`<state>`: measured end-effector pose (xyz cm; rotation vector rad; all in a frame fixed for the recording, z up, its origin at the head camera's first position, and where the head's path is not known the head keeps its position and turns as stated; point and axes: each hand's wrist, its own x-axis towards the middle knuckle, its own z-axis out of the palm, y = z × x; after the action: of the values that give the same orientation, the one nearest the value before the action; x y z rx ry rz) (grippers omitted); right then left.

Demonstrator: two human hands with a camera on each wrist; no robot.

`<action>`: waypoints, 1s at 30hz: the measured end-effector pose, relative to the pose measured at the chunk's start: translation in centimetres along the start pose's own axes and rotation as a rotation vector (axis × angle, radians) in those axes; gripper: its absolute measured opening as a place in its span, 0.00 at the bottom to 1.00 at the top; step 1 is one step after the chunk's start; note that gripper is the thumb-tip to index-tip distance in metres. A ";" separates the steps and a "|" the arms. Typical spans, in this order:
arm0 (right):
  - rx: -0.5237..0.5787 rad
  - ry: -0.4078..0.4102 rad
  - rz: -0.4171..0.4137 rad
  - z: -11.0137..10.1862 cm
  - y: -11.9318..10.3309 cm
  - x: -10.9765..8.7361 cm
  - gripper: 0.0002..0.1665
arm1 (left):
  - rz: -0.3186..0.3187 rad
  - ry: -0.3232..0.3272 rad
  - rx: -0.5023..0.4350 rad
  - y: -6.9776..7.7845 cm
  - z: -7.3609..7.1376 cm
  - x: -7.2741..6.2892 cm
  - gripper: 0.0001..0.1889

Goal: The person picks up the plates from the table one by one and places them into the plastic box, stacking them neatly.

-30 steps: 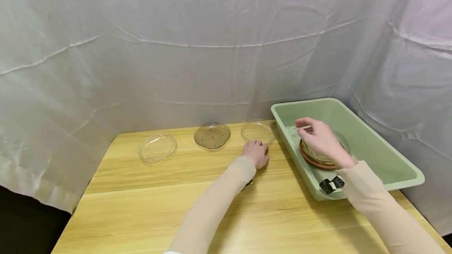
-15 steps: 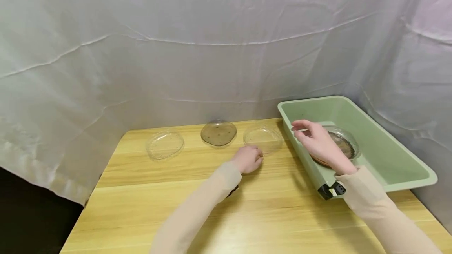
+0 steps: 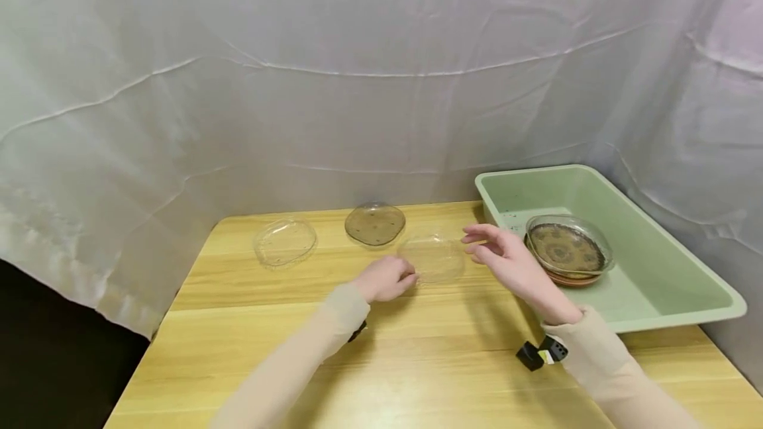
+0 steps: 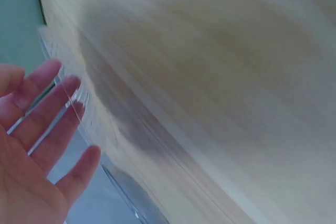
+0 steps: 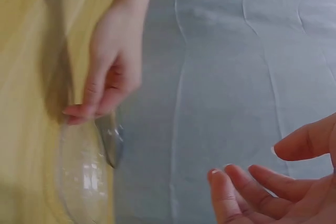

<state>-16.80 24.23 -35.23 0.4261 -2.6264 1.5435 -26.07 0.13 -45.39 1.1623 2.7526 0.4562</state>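
My left hand (image 3: 384,280) pinches the near left edge of a clear glass-like plate (image 3: 434,258), just above the wooden table. In the right wrist view the left thumb and fingers meet at the rim of this clear plate (image 5: 84,174). The left wrist view catches the plate edge-on behind the spread fingertips of the left hand (image 4: 47,140). To the plate's right hovers my right hand (image 3: 515,267), fingers loosely bent and holding nothing. Between them and the back curtain lies a smoky brown plate (image 3: 375,225). Another clear plate (image 3: 286,242) sits farther left.
A green tub (image 3: 679,318) stands on the right of the wooden table (image 3: 417,363). Inside it, near the left wall, is a stack of plates topped by a patterned clear dish (image 3: 566,248). A grey curtain (image 3: 381,124) hangs along the back and sides.
My left hand has drawn back toward the left, and the clear plate has come with it, away from the tub. The right hand has moved out from over the tub, leftward and nearer.
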 end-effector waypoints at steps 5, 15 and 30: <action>0.194 0.001 0.056 2.2 1.5 0.5 0.24 | 0.026 -0.002 -0.056 -1.2 -0.5 -1.7 0.18; 0.448 0.038 0.231 4.9 4.4 2.0 0.23 | 0.012 -0.013 -0.198 -3.0 -1.6 -4.9 0.15; 0.577 0.138 0.391 7.2 7.0 3.7 0.24 | -0.371 0.228 -0.305 -3.6 -2.2 -5.0 0.13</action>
<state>-21.66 20.48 -43.97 -0.1885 -2.2105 2.3540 -25.51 -6.38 -44.50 0.5443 2.8534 0.9649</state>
